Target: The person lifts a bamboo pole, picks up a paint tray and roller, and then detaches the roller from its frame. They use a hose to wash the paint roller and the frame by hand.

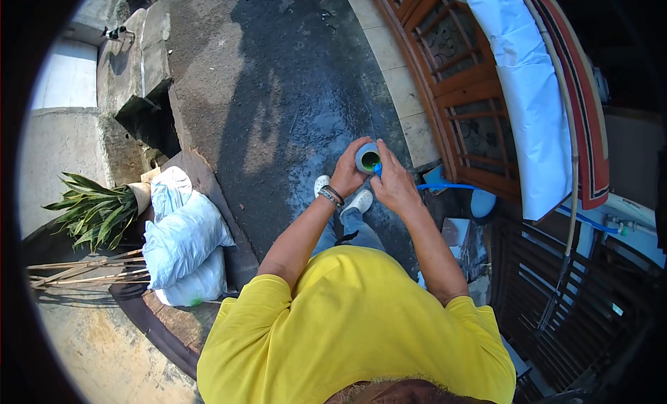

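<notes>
In front of my body, over the wet ground, my left hand (348, 173) is wrapped round the left side of a small pale round container (361, 154). Its open top faces up and shows a dark green inside. On the container's right side, my right hand (393, 180) holds the end of a blue hose (377, 169) at the rim, with fingers along the container's wall. The rest of the blue hose runs off to the right behind my right wrist. Whether water comes out is too small to tell.
Bulging white sacks (184, 241) and a potted plant (101, 213) stand at the left, near an open drain (156, 126). Wooden doors (465, 91), a hanging white sheet (524, 91) and a striped mat are at the right. A small animal (117, 33) is at the upper left.
</notes>
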`<state>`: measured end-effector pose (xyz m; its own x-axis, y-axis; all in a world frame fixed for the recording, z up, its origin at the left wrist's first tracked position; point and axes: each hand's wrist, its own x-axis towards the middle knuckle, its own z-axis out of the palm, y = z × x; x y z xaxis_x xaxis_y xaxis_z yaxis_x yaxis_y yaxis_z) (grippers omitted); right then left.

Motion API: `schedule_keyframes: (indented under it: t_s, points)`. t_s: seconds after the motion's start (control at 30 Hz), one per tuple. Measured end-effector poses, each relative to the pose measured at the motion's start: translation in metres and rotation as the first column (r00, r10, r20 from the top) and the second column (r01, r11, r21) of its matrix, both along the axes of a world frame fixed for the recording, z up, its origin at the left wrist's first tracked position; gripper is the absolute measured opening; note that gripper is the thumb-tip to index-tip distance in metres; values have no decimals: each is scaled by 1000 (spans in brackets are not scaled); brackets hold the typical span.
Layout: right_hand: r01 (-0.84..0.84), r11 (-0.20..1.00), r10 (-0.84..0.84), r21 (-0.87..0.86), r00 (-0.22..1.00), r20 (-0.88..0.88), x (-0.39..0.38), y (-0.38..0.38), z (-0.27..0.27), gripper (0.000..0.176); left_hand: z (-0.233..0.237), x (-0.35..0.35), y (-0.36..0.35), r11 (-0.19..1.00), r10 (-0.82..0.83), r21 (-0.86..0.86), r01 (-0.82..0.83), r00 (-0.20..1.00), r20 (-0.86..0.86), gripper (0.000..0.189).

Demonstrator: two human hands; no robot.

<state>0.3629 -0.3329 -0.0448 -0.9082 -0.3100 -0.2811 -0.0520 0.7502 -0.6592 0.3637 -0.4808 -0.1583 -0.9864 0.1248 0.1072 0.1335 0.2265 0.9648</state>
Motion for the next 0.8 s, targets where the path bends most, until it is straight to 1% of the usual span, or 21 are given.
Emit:
schedule_keyframes:
  t_s: [0.1, 0.2, 0.3, 0.4, 0.5, 0.63, 0.73, 0.8]
  points:
    - [-39, 999, 40, 27, 999, -15, 0, 1, -3, 79, -4, 0, 1, 999, -7, 49, 6, 1000, 23, 69]
    - [-45, 999, 45, -1, 999, -24, 1, 1, -5, 79, 0, 0, 3, 998, -4, 69, 2, 1000, 25, 68]
    - [-34, 999, 25, -34, 971, -238, 2, -2, -6, 80, 3, -1, 3, 999, -6, 43, 5, 999, 33, 69]
    - [38, 998, -52, -46, 936, -347, 5, -2, 6, 76, -8, -5, 4, 996, 89, -10, -89, 995, 49, 70]
    - [53, 993, -91, -101, 903, -420, 7, 8, 4, 65, -1, -11, -5, 983, 130, -115, -140, 987, -94, 68]
    - [-57, 992, 7, -113, 916, -401, 4, 18, 7, 51, 12, -19, -15, 950, 160, -238, -203, 969, -190, 63]
    - [-180, 978, 142, -104, 943, -301, -2, 18, 11, 52, 16, -27, -23, 938, 144, -280, -203, 966, -215, 63]
    - [-195, 978, 165, -69, 937, -308, -9, 17, 11, 54, 17, -31, -27, 934, 132, -303, -190, 971, -201, 64]
